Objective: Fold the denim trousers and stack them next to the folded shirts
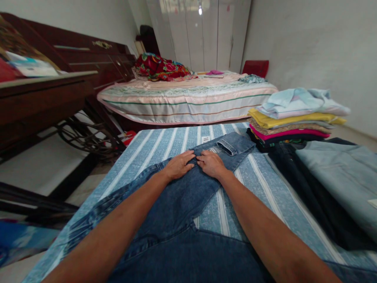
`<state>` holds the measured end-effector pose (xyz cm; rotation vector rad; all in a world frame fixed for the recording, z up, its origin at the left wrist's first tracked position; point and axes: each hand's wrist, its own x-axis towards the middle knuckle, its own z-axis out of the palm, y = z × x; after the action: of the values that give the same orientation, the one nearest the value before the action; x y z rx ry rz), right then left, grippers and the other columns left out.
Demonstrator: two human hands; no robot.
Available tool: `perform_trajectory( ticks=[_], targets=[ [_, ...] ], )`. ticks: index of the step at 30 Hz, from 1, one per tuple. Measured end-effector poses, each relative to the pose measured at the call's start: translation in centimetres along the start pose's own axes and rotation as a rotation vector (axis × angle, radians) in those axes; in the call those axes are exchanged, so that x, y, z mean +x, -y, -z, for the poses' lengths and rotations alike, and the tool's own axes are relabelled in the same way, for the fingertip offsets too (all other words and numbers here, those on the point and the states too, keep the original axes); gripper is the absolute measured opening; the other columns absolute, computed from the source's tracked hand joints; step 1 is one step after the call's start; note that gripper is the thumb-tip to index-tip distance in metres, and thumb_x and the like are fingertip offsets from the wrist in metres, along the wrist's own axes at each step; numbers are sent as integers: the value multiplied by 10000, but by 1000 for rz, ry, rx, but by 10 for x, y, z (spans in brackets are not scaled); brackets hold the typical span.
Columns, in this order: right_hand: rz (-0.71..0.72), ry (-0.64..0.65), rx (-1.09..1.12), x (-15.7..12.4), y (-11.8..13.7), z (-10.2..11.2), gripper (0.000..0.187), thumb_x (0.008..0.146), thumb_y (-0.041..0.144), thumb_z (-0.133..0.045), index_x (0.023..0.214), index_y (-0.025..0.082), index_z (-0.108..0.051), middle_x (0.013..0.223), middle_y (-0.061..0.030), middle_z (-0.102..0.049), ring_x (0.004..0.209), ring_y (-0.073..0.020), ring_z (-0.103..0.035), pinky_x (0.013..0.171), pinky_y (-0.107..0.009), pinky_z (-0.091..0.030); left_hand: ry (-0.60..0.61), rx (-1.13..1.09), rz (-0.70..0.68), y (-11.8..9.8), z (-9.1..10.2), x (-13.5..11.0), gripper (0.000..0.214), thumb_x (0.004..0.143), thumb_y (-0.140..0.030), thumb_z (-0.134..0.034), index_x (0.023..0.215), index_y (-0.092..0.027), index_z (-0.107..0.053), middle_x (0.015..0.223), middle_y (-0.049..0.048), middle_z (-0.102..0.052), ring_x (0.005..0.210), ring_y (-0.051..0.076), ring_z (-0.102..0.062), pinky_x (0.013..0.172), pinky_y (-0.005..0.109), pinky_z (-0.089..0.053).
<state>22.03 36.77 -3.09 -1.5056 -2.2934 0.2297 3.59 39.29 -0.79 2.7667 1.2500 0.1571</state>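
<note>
A pair of blue denim jeans (182,204) lies spread on a blue and white striped sheet (259,184), one leg stretching away from me. Both of my hands rest on that leg near its far end. My left hand (179,165) lies palm down with its fingers curled over a fold of the denim. My right hand (211,163) sits right beside it, fingertips pinching the same fold. The two hands almost touch. The hem of the leg (228,146) is turned up just beyond my right hand.
A stack of folded clothes (294,118) stands at the right. Dark and light denim garments (332,177) lie beside it. A mattress (188,98) with a red floral bundle (160,67) lies ahead. A dark wooden table (44,98) stands at the left.
</note>
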Motion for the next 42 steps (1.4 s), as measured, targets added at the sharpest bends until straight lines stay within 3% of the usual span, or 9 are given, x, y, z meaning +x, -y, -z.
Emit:
perform_trajectory(
  ticks=[4, 8, 13, 17, 21, 27, 32, 42],
  targets=[
    [2, 12, 2, -1, -1, 0, 291, 917, 303, -427, 1089, 232, -651, 1082, -70, -594, 1045, -198, -513, 919, -317, -368, 180, 26, 33, 1, 1, 3, 550, 902, -350, -341, 1413, -149, -308, 1504, 107, -269, 1390, 209, -218, 1121, 422, -209],
    [6, 15, -1, -2, 1, 2, 289, 917, 284, -424, 1113, 226, -628, 1093, -76, -592, 1046, -195, -509, 927, -317, -357, 246, 87, 82, -2, 1, 2, 578, 915, -376, -303, 1448, -170, -214, 1529, 106, -183, 1408, 230, -147, 1110, 497, -179],
    [10, 13, -19, -4, 5, 6, 355, 901, 285, -446, 1241, 229, -532, 1097, -77, -584, 1043, -205, -503, 922, -331, -356, 215, 54, 84, 0, 2, 2, 622, 899, -399, -340, 1449, -144, -201, 1516, 135, -213, 1393, 241, -200, 1103, 458, -225],
    [9, 19, -43, -4, 6, 4, 351, 903, 279, -410, 1222, 229, -549, 1087, -91, -563, 1053, -223, -488, 930, -359, -349, 184, -22, 34, 7, 6, 8, 726, 849, -403, -435, 1443, -79, -171, 1504, 163, -233, 1370, 220, -269, 1100, 347, -255],
    [10, 33, -49, -3, 4, 1, 350, 912, 297, -380, 1190, 220, -579, 1088, -100, -550, 1058, -231, -482, 936, -372, -348, 206, -38, 26, 11, 7, 10, 729, 829, -416, -470, 1422, -69, -228, 1487, 160, -286, 1359, 215, -295, 1096, 317, -257],
    [14, 33, -38, -2, 1, -2, 355, 914, 291, -395, 1213, 235, -578, 1166, -93, -526, 1077, -213, -477, 945, -350, -348, 159, -30, 43, 9, 7, 1, 703, 863, -482, -404, 1430, -100, -241, 1489, 137, -294, 1359, 233, -293, 1110, 372, -226],
    [17, 25, -24, -2, 0, -3, 362, 921, 292, -396, 1232, 230, -571, 1172, -94, -527, 1089, -207, -473, 945, -336, -348, 179, -58, 40, 11, 14, 2, 598, 918, -422, -264, 1419, -95, -263, 1460, 109, -363, 1327, 165, -356, 1086, 281, -271],
    [21, 35, -19, -1, -3, -5, 363, 916, 280, -400, 1234, 239, -570, 1179, -89, -525, 1090, -215, -474, 955, -343, -344, 225, 27, 37, 13, 6, -1, 662, 906, -534, -270, 1454, -171, -186, 1518, 105, -234, 1384, 240, -233, 1110, 420, -218]
  ],
)
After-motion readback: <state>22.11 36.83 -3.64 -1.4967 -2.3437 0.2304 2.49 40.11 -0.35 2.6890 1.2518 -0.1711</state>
